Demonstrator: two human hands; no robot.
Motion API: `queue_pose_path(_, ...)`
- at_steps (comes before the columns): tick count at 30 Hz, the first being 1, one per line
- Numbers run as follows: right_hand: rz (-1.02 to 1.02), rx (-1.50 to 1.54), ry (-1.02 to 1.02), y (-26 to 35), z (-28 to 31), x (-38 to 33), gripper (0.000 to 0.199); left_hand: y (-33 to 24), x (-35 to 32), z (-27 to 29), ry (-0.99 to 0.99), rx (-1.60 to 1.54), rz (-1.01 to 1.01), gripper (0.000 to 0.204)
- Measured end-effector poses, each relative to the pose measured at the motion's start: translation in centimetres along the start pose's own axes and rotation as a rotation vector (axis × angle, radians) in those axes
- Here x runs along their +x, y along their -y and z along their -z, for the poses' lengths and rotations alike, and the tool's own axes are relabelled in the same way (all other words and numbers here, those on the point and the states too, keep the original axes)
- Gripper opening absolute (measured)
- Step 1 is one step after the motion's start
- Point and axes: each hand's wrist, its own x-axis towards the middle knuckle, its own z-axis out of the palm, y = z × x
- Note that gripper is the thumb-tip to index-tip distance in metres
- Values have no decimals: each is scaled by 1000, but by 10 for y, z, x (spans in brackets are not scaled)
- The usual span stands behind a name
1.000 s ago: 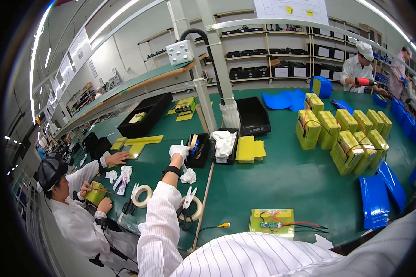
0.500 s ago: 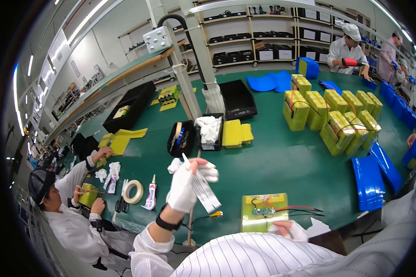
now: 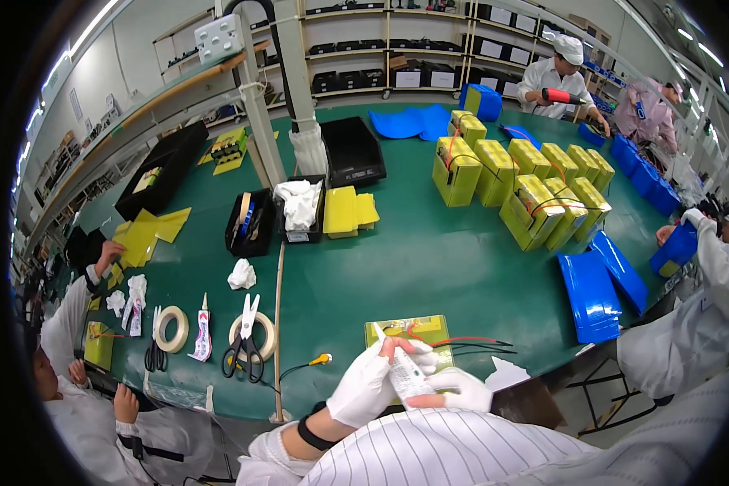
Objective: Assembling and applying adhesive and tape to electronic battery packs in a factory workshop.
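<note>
My left hand (image 3: 366, 387), in a white glove with bare fingertips, is closed around a white squeeze tube (image 3: 408, 374) with a pointed nozzle. The nozzle tilts up and to the left. My right hand (image 3: 463, 390), gloved the same way, has its thumb and curled fingers on the tube's lower end. Just beyond both hands lies a yellow-green wrapped battery pack (image 3: 435, 326) on the table, with red and black wires (image 3: 482, 344) running off to its right. My hands and the tube cover much of the pack, and its circuit board is mostly hidden.
Left of my hands lie scissors (image 3: 249, 344) on a tape roll (image 3: 269, 334), a yellow-tipped cable (image 3: 320, 359) and another tube (image 3: 202, 334). Bins (image 3: 302, 233) stand farther back. Battery packs (image 3: 530, 212) and blue sheets (image 3: 587, 296) occupy the right. Co-workers sit on both sides.
My left hand has brought the tube down and right to the pack. My right hand has left the pack's near edge and come onto the tube. The view has shifted right.
</note>
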Motion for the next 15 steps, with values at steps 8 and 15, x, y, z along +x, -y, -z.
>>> queue_pose_path(8, -391, 287, -487, -18, 55, -5, 13, -49, -26, 23, -197, 1062, 91, 23)
queue_pose_path(15, -431, 326, -414, -12, 65, 7, 19, -29, 17, 21, 241, 1797, -378, 22)
